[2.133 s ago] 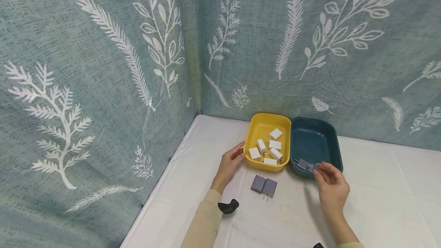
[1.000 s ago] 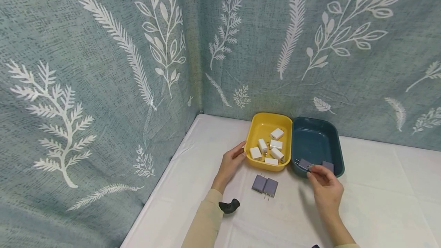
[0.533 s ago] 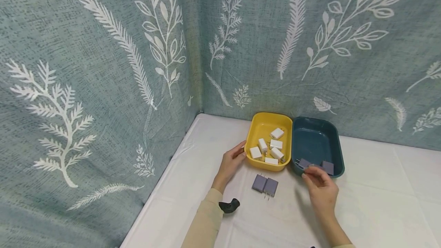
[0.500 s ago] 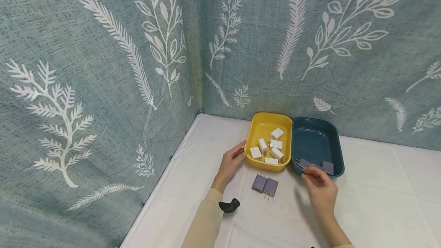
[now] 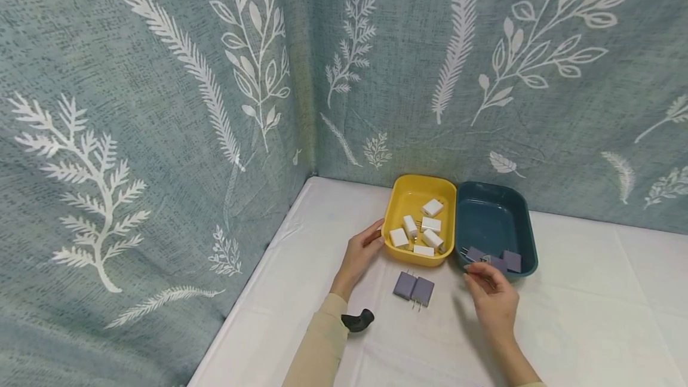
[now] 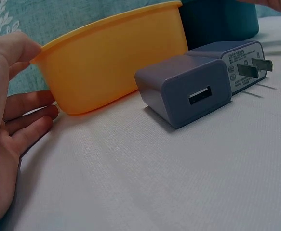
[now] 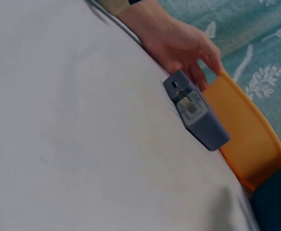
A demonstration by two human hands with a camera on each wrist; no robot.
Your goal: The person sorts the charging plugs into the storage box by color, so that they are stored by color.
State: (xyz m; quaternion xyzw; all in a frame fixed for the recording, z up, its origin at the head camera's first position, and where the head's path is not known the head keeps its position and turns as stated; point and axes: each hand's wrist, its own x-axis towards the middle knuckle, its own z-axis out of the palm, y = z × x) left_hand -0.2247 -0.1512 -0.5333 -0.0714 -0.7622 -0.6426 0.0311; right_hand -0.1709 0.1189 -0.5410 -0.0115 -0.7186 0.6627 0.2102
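My left hand (image 5: 359,260) rests its fingertips against the left side of a yellow bin (image 5: 396,199), the thumb at the rim in the left wrist view. Several white USB wall chargers (image 5: 432,208) lie in that bin. My right hand (image 5: 495,303) hovers at the front rim of a dark blue bin (image 5: 486,223), thumb and fingers loosely bent, with nothing visible between them. Purple-grey chargers (image 5: 512,261) lie at the front of the blue bin, partly hidden by the rim and hand. Two more purple-grey chargers (image 5: 404,286) sit side by side on the table, prongs facing opposite ways.
The two bins stand side by side on a white cloth (image 5: 602,303), close to a teal leaf-print curtain (image 5: 376,76). A black curved piece (image 5: 358,321) sits at my left wrist.
My right hand has released a purple-grey charger into the blue bin and drawn back leftward toward the front rim. My left hand has stayed at the yellow bin.
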